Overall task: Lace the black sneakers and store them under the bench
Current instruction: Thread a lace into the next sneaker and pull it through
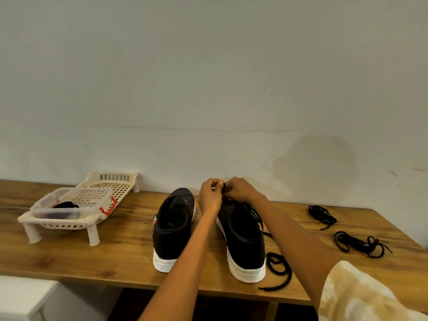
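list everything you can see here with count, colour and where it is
sneakers: 2, black with white soles, side by side mid-table, heels toward the camera; left one, right one
lace on right sneaker: 1, black, trailing off its right side onto the table
loose laces: 2 bundles, black, right part of the table
rack: 1, cream plastic on short legs, left by the wall
clear box: 1, red clips, on the rack, something black inside
table: 1, brown wood
wall: 1, pale, behind the table
left hand: 1, at the right sneaker's toe end
right hand: 1, fingers pinching the lace
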{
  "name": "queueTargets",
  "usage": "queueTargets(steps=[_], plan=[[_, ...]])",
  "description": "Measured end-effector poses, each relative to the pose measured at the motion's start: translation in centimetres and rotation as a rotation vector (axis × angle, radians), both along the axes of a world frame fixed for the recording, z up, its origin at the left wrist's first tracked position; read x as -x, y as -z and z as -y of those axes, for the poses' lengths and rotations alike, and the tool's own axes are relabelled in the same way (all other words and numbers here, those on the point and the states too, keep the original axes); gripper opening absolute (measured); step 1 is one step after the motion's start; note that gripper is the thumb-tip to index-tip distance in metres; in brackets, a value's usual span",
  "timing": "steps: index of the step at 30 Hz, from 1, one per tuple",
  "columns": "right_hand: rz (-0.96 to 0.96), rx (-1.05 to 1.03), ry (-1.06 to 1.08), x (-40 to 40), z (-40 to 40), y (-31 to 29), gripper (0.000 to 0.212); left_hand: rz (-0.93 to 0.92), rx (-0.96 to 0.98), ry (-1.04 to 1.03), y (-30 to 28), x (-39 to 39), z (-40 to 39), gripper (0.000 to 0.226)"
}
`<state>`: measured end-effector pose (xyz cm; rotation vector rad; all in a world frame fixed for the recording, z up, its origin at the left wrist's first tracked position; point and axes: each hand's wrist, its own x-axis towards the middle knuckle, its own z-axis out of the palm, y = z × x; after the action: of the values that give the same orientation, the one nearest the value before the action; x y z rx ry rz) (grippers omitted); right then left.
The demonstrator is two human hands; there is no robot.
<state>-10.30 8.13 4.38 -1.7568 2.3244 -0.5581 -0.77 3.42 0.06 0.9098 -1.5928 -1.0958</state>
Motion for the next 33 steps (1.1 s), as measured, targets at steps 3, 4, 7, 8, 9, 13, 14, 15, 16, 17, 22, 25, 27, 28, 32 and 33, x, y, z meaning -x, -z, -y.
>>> queueTargets(steps=[3, 4, 7, 8, 9, 13, 14, 15, 16, 17, 22, 25, 27, 28, 32, 33], plan=[[0.009, 0.067, 0.019, 0.0, 0.4, -1.0, 0.020, -0.196, -0.208, 0.071, 0.6, -0.2, 0.7, 0.011], [0.066, 0.153, 0.028, -0.1, 0.7, -1.8, 0.018, -0.198, -0.308, 0.127, 1.1, -0.1, 1.0, 0.014], [0.351, 0.489, 0.047, -1.0, 1.4, -6.5, 0.020, 0.038, -0.325, 0.267, 3.2, 0.3, 1.7, 0.026], [0.445, 0.602, 0.041, -1.3, 1.6, -8.5, 0.016, 0.116, -0.246, 0.277, 3.8, 0.3, 1.8, 0.023], [0.537, 0.703, 0.030, -1.7, 1.7, -10.6, 0.012, 0.159, -0.165, 0.271, 4.1, 0.3, 2.0, 0.021], [0.839, 0.936, -0.044, -1.9, 1.6, -16.5, 0.006, 0.135, 0.018, 0.167, 3.9, -0.6, 1.1, 0.021], [0.865, 0.925, -0.051, -1.6, 1.4, -16.9, 0.007, 0.131, 0.044, 0.122, 3.6, -0.7, 0.9, 0.020], [0.862, 0.874, -0.052, -1.3, 1.1, -16.7, 0.008, 0.118, 0.039, 0.080, 3.0, -0.8, 0.8, 0.019], [0.819, 0.787, -0.050, -1.1, 0.8, -16.0, 0.008, 0.080, 0.007, 0.049, 2.2, -0.8, 0.6, 0.018], [0.722, 0.667, -0.039, -0.8, 0.5, -14.8, 0.007, 0.022, -0.030, 0.028, 1.1, -0.8, 0.3, 0.018], [0.080, -0.036, -0.074, 0.4, -0.7, -7.2, 0.017, -0.256, -0.052, -0.011, -3.1, -0.5, -0.4, 0.013], [0.118, -0.169, -0.035, 0.5, -0.8, -4.0, 0.029, -0.416, -0.192, 0.062, -3.1, -0.8, -0.4, 0.016], [0.157, -0.122, 0.076, 1.1, -1.0, -2.3, 0.040, -0.508, -0.293, 0.106, -2.8, -1.4, -0.2, 0.018], [0.140, -0.094, 0.137, 1.6, -1.3, -1.4, 0.043, -0.525, -0.345, 0.128, -2.8, -1.7, 0.1, 0.021], [0.225, -0.158, 0.206, 2.1, -3.1, 0.8, 0.047, -0.372, -0.443, 0.153, -2.3, -2.3, 1.2, 0.033], [0.334, -0.175, 0.174, 1.7, -3.5, 1.0, 0.053, -0.268, -0.406, 0.148, -2.0, -2.2, 1.4, 0.033]])
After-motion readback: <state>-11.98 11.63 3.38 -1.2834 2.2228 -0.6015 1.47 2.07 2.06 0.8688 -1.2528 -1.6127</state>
